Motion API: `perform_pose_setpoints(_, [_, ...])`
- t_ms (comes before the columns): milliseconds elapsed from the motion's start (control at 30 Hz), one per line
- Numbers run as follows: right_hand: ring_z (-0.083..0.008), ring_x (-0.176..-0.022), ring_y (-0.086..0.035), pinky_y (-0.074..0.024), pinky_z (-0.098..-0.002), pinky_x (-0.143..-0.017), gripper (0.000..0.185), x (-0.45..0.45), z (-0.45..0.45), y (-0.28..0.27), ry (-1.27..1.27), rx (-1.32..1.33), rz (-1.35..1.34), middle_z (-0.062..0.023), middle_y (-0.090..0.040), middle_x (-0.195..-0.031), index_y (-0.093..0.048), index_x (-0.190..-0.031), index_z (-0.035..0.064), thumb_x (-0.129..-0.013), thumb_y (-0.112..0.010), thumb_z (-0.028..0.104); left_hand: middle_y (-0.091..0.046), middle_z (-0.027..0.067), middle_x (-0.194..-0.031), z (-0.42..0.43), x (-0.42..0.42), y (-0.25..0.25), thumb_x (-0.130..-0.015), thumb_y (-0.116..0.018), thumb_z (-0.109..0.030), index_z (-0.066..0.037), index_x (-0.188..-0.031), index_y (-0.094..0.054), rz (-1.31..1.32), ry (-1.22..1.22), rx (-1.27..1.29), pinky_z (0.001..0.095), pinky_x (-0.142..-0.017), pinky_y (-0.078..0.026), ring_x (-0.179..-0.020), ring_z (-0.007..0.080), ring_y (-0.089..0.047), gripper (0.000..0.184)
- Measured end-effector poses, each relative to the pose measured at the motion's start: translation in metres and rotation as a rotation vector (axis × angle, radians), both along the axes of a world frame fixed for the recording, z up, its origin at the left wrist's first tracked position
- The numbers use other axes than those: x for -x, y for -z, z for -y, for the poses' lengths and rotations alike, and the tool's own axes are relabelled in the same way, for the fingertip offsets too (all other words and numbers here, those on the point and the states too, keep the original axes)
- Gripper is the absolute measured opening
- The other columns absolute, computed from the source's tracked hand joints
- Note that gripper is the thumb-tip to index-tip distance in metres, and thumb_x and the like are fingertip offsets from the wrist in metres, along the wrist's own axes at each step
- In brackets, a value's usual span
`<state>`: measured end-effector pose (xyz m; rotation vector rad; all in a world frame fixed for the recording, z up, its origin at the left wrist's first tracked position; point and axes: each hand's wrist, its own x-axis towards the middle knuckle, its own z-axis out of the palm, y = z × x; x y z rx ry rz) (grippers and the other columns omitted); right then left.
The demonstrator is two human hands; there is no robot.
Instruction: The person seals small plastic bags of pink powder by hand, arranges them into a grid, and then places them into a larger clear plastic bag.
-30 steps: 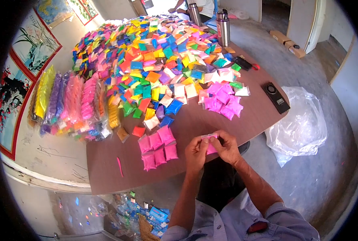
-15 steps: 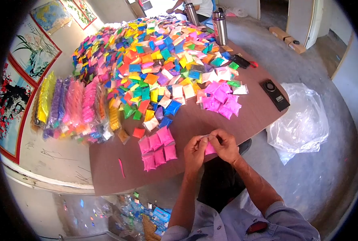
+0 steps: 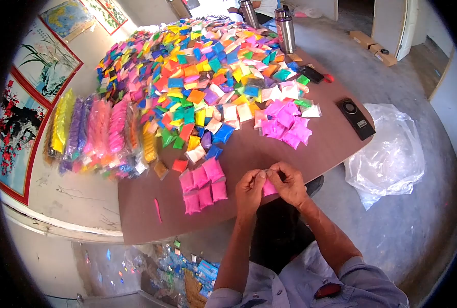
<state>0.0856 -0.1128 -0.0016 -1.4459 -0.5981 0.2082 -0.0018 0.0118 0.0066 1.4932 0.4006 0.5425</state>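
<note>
- Since a second ago, the thumbs have moved: a pale upper strip showed between them then, whereas now the fingertips cover that edge.
- Left hand (image 3: 250,189) and right hand (image 3: 289,186) both pinch the small pink plastic packet (image 3: 270,189); its filled part shows below the thumbs, between the hands.
- I judge the handling of its top edge unfinished, as neither hand has let go.
- Left of the hands, the six pink packets (image 3: 205,197) lie in the same two rows as before.
- Beyond the hands, the magenta packets (image 3: 288,123) look unchanged.
</note>
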Motion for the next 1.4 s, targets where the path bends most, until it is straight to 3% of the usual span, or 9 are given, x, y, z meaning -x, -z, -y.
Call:
perform_pose_setpoints(133, [-0.0115, -0.08, -0.063, -0.0527, -0.0289, -0.071, 0.011, 0.002, -0.001, 0.003, 0.006, -0.018, 0.02, -0.0064, -0.067, -0.089, -0.07, -0.104, -0.0003, -0.098, -0.073, 0.009, -0.073, 0.0008, -0.104, 0.0, 0.002, -0.004, -0.104, -0.068, -0.014, 0.0, -0.109, -0.074, 0.001, -0.028, -0.012, 0.0254, -0.087, -0.05, -0.095, 0.0081, -0.063, 0.016])
perform_pose_setpoints(200, [-0.0117, -0.08, -0.063, -0.0527, -0.0288, -0.071, 0.011, 0.002, -0.001, 0.007, 0.002, -0.053, -0.019, -0.0066, -0.068, -0.09, -0.07, -0.104, -0.0001, -0.098, -0.073, 0.008, -0.067, -0.0036, -0.094, 0.001, 0.0, -0.004, -0.104, -0.07, -0.012, 0.001, -0.11, -0.073, 0.027, -0.062, 0.012, 0.0198, -0.074, -0.046, -0.084, 0.0037, -0.058, 0.014])
perform_pose_setpoints(300, [-0.0117, -0.08, -0.063, -0.0529, -0.0288, -0.071, 0.01, 0.002, 0.0, 0.007, -0.01, -0.088, -0.098, -0.0065, -0.068, -0.091, -0.07, -0.103, -0.0001, -0.097, -0.073, 0.007, -0.07, -0.0015, -0.099, 0.001, -0.002, -0.003, -0.104, -0.069, -0.014, -0.001, -0.109, -0.073, 0.01, -0.047, 0.004, 0.0253, -0.084, -0.049, -0.092, 0.0075, -0.062, 0.015])
perform_pose_setpoints(733, [-0.0077, -0.083, -0.061, -0.052, -0.0273, -0.072, 0.009, 0.0, -0.001, 0.009, -0.006, -0.026, -0.048, -0.0031, -0.068, -0.089, -0.07, -0.099, 0.0003, -0.1, -0.07, 0.01, -0.071, -0.0014, -0.101, -0.001, -0.002, 0.003, -0.105, -0.068, -0.012, -0.001, -0.109, -0.073, 0.011, 0.035, -0.069, 0.0244, -0.085, -0.051, -0.093, 0.0071, -0.064, 0.013])
perform_pose_setpoints(800, [-0.0065, -0.084, -0.06, -0.0518, -0.0271, -0.073, 0.011, 0.001, -0.003, 0.007, 0.016, -0.007, -0.041, -0.002, -0.067, -0.088, -0.07, -0.099, 0.0004, -0.101, -0.069, 0.011, -0.064, -0.0062, -0.088, 0.003, -0.006, -0.002, -0.105, -0.069, -0.014, 0.001, -0.105, -0.071, 0.071, 0.013, -0.021, 0.0206, -0.068, -0.043, -0.078, 0.0025, -0.054, 0.015])
perform_pose_setpoints(900, [-0.0055, -0.084, -0.056, -0.049, -0.0244, -0.074, 0.012, 0.003, -0.002, -0.003, 0.03, -0.16, -0.143, 0.0028, -0.063, -0.089, -0.067, -0.105, 0.0008, -0.107, -0.063, 0.012, -0.062, -0.0072, -0.085, 0.009, -0.003, -0.014, -0.105, -0.068, -0.016, 0.001, -0.104, -0.071, 0.026, 0.028, -0.022, 0.0204, -0.066, -0.042, -0.076, 0.0018, -0.052, 0.017])
perform_pose_setpoints(1167, [-0.0077, -0.075, -0.053, -0.0464, -0.0287, -0.065, 0.022, -0.004, -0.002, 0.007, 0.052, 0.135, 0.064, 0.0, -0.058, -0.075, -0.068, -0.1, 0.0004, -0.107, -0.062, 0.02, -0.063, -0.0071, -0.085, 0.001, 0.001, -0.001, -0.106, -0.068, -0.016, 0.002, -0.108, -0.073, 0.018, 0.036, -0.013, 0.0209, -0.069, -0.044, -0.077, 0.0019, -0.054, 0.019])
perform_pose_setpoints(1333, [-0.009, -0.078, -0.055, -0.0488, -0.0301, -0.067, 0.024, 0.004, -0.009, 0.001, 0.122, 0.052, 0.014, -0.0031, -0.062, -0.078, -0.069, -0.102, -0.0002, -0.108, -0.061, 0.022, -0.07, -0.0034, -0.093, 0.01, -0.004, -0.005, -0.105, -0.069, -0.016, 0.002, -0.112, -0.072, 0.155, 0.08, 0.165, 0.0224, -0.074, -0.05, -0.083, 0.0038, -0.061, 0.019])
perform_pose_setpoints(1400, [-0.0095, -0.079, -0.056, -0.0501, -0.0308, -0.069, 0.025, 0.004, -0.011, 0.001, 0.172, 0.032, -0.031, -0.0042, -0.064, -0.08, -0.069, -0.104, -0.0006, -0.108, -0.061, 0.023, -0.072, -0.0005, -0.096, 0.008, -0.002, -0.005, -0.105, -0.069, -0.017, 0.002, -0.115, -0.071, 0.01, 0.113, 0.07, 0.0239, -0.079, -0.053, -0.087, 0.0057, -0.065, 0.021])
